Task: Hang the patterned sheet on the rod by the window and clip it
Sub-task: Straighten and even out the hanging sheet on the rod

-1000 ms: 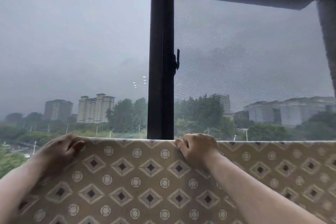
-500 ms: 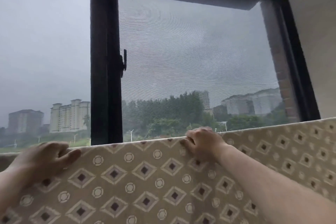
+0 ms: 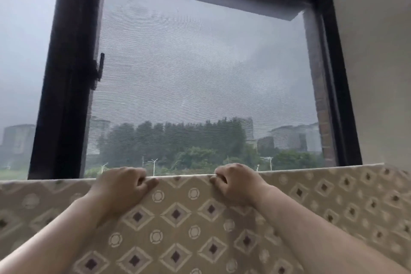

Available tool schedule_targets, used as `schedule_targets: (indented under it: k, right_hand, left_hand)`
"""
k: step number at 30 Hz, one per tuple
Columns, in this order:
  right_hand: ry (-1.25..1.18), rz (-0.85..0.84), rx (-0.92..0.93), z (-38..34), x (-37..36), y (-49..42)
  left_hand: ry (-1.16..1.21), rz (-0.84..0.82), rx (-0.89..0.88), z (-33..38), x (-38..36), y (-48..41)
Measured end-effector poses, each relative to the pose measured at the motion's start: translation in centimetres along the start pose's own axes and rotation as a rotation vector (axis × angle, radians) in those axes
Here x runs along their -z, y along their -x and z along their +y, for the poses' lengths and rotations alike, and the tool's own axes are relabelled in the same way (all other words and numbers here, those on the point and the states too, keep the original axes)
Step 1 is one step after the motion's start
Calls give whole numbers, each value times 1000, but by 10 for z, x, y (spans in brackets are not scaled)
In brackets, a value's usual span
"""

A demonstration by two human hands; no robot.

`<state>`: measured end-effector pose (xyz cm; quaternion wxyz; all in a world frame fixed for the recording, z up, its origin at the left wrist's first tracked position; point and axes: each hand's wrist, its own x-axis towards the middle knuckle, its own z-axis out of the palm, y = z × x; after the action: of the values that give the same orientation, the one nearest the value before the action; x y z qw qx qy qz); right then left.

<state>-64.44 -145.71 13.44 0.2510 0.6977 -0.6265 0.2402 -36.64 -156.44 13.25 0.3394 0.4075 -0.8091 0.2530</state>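
Observation:
The patterned sheet [image 3: 184, 218], beige with diamonds and circles, hangs across the lower part of the head view, its top fold running level in front of the window. The rod is hidden under that fold. My left hand [image 3: 124, 187] grips the top fold left of centre, fingers curled over it. Right of centre, my right hand [image 3: 235, 182] grips the same fold, fingers curled. The two hands are about a hand's width apart. No clip is in view.
A dark window frame [image 3: 66, 87] with a latch [image 3: 100, 69] stands behind the sheet, and a mesh screen [image 3: 200, 73] fills the right pane. A pale wall [image 3: 378, 73] lies to the right. Buildings and trees show outside.
My left hand has slid right along the sheet's top fold, much closer to my right hand. The view has turned right, showing the window's right side and the wall.

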Motion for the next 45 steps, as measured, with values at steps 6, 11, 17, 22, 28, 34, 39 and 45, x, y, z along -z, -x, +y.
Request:
schedule_targets:
  k: [6, 11, 17, 22, 28, 34, 39, 45]
  right_hand:
    - [118, -35, -128, 81, 16, 28]
    - [70, 0, -84, 105, 10, 24]
    - [-12, -9, -85, 153, 24, 41]
    - [-13, 9, -93, 206, 35, 65]
    - [-33, 14, -103, 290, 55, 98]
    - [30, 40, -107, 397, 68, 130]
    - [104, 44, -8, 446, 72, 140]
    - [-76, 69, -63, 479, 70, 147]
  left_hand:
    - [-16, -16, 60, 7, -7, -8]
    - [62, -33, -148, 104, -28, -46]
    - [141, -36, -257, 198, -46, -85]
    - [142, -43, -302, 268, -46, -99]
    - [120, -52, -273, 344, -56, -116]
    - [13, -107, -125, 422, -69, -135]
    - [-87, -36, 70, 428, -78, -130]
    - [-34, -87, 180, 425, -81, -130]
